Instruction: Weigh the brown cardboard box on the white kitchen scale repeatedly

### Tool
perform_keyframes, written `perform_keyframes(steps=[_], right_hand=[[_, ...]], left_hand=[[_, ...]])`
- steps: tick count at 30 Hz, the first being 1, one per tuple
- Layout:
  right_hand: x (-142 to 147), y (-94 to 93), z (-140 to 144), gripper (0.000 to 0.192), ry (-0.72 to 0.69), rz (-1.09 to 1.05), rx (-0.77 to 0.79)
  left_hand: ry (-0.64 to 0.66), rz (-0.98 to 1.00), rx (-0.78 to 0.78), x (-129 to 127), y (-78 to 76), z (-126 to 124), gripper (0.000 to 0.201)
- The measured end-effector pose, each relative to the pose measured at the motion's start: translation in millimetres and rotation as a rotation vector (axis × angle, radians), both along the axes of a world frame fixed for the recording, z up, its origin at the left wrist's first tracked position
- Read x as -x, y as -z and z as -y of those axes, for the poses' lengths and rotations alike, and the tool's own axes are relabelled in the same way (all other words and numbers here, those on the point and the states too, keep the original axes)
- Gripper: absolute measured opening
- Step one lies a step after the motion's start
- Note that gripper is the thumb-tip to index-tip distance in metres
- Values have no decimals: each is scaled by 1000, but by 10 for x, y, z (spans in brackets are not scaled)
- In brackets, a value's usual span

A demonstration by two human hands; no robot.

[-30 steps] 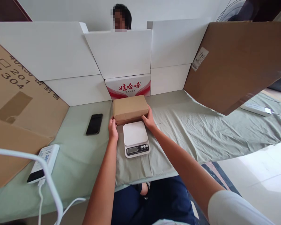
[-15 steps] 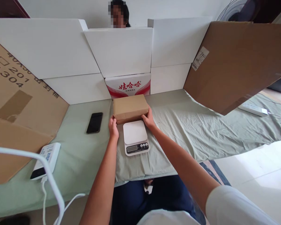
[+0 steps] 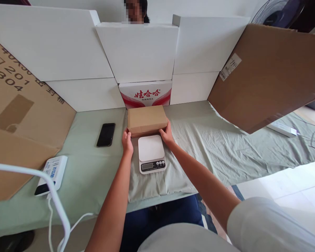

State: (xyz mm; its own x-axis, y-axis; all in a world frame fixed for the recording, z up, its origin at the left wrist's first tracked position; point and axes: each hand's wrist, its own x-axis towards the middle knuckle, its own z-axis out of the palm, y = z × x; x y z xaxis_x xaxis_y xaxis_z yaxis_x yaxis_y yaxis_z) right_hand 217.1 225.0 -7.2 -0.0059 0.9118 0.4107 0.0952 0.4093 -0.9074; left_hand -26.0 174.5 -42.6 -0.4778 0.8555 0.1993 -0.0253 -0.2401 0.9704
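A small brown cardboard box point(image 3: 147, 119) is gripped at its two near corners, just behind a white digital kitchen scale point(image 3: 151, 148). My left hand point(image 3: 127, 141) has its fingers against the box's left side, the thumb at the front corner. On the right side, my right hand point(image 3: 168, 134) holds the other corner, its thumb on the front face. Parts of the fingers of both hands are hidden by the box. The scale lies flat on the green cloth between my forearms, its platform bare and its display facing me. Whether the box touches the cloth I cannot tell.
A black phone point(image 3: 106, 134) lies left of the box. White boxes point(image 3: 136, 52) and a red-and-white carton point(image 3: 147, 94) wall the back; large cardboard sheets point(image 3: 267, 77) flank the sides. A white power bank point(image 3: 52, 173) with a cable sits at left. A person is behind the wall.
The camera view has shifted slightly. Both hands keep their hold on the cardboard box, which stays in nearly the same place behind the scale.
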Motion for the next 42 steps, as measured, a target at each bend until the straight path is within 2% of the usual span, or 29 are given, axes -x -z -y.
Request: perform_keyframes(steps=[14, 21, 28, 42], right_hand=[[-20, 23, 8, 79, -19, 26, 31], [-5, 55, -33, 77, -8, 41, -8], [9, 66, -52, 77, 26, 87, -19], [20, 43, -65, 77, -4, 56, -21]], left_hand=[[-101, 65, 43, -91, -124, 30, 41], [-89, 60, 38, -92, -168, 39, 43], [-91, 51, 14, -83, -143, 2, 46], [-94, 54, -20, -29, -82, -60, 44]])
